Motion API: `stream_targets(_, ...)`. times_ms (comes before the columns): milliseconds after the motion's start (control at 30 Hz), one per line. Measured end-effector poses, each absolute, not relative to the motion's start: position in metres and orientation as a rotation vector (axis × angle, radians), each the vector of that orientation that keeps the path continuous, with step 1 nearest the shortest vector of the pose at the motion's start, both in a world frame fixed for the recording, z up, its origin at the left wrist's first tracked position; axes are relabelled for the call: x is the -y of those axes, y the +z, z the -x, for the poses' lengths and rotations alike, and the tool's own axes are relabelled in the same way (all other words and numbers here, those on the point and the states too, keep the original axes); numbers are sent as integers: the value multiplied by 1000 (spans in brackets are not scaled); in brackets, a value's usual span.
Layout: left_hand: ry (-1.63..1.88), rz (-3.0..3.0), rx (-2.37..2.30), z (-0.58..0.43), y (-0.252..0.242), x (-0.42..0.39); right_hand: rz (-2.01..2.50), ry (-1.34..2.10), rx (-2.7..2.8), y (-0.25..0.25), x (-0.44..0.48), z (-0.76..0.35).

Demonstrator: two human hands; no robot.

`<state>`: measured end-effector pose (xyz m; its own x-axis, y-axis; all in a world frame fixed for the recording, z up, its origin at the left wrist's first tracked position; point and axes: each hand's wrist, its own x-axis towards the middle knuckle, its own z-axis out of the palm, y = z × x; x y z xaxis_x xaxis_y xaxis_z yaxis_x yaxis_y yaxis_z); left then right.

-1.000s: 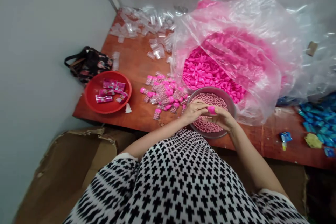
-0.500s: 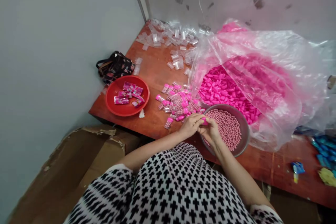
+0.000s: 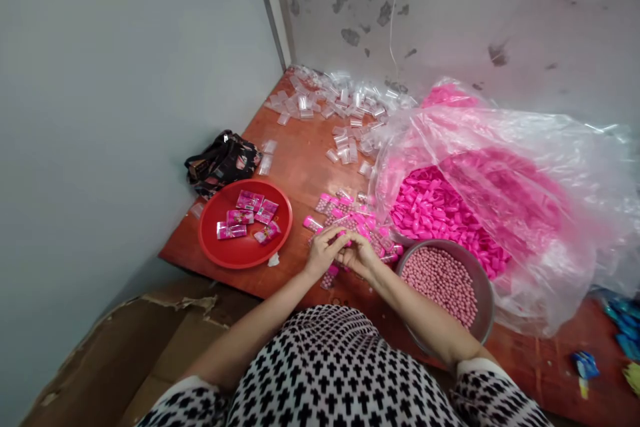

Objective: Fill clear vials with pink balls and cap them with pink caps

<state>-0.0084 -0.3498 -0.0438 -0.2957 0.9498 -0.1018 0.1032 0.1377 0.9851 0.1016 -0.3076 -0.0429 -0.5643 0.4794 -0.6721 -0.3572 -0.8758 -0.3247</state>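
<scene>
My left hand and my right hand meet at the front edge of a pile of small clear tubes that hold pink beads under pink caps. Both hands have their fingers closed round one pink-capped tube, mostly hidden by the fingers. Right of my right hand stands a grey bowl of pink beads. Behind the bowl, many bright pink caps spill from a large clear plastic bag.
A red tray with several pink packets sits at the left, a dark patterned bag behind it. Empty clear tubes lie at the back. Blue packets lie far right. A cardboard box stands below left.
Both hands have moved left, from the bowl's rim to the tube pile, with the pink-capped piece between them. The view has tilted up, so the table sits lower in the picture.
</scene>
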Motion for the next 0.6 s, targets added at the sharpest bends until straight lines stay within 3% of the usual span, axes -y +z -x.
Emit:
stream_targets(167, 1165, -1078, -1516, 30, -47, 340, 1176, 2457, 447, -40, 295, -92)
stream_targets(267, 1075, -957, -1554, 39, -62, 336, 1443, 2530, 1111, -35, 265, -96)
stream_targets(333, 1031, -850, -1593, 41, -76, 331, 1552, 2215, 1771, -35, 231, -95)
stream_targets(400, 1027, -730, -1602, 43, -89, 325, 1579, 1666, 2195, -40, 191, -88)
stream_targets(500, 1100, -582, -1597, 45, -105, 316, 1702, 1092, 2349, -57, 126, -69)
stream_targets(600, 1165, -443, -1678, 49, -115, 308, 1868, 808, 2381, -81, 74, -45)
